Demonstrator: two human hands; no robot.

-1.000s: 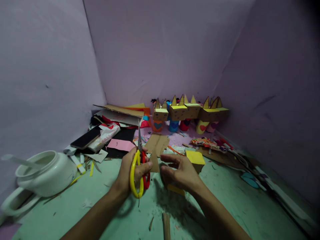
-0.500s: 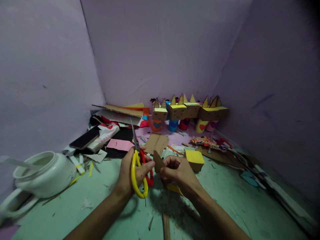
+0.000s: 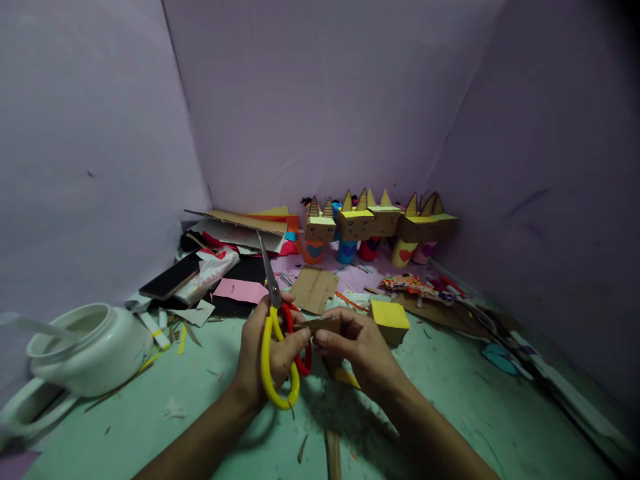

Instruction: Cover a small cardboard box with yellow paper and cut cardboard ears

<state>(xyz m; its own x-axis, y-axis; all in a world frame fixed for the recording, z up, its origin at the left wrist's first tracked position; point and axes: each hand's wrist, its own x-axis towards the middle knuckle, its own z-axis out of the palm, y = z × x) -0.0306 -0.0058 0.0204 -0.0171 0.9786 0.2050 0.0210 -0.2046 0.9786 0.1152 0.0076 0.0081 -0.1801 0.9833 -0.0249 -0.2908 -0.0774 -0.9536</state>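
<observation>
My left hand [image 3: 263, 353] is closed around scissors [image 3: 273, 300] with yellow and red handles, their blades pointing up and away. Between both hands lies a small brown cardboard piece [image 3: 320, 325], its left end at my left thumb. The fingers and thumb of my right hand [image 3: 363, 343] pinch its right side. Just beyond my right hand sits a small cardboard box with a yellow top [image 3: 390, 315]. A flat cardboard piece [image 3: 314, 290] lies past the hands.
A white pot [image 3: 90, 353] stands at the left. Behind it are a phone [image 3: 170, 275], a pink strip [image 3: 240, 290] and piled card. Cardboard figures with pointed ears [image 3: 355, 223] line the back. Patterned material [image 3: 413, 285] and cables lie at the right.
The cardboard piece has turned from upright to nearly level, and its left end now meets my left thumb. The scissors have tilted slightly to the left.
</observation>
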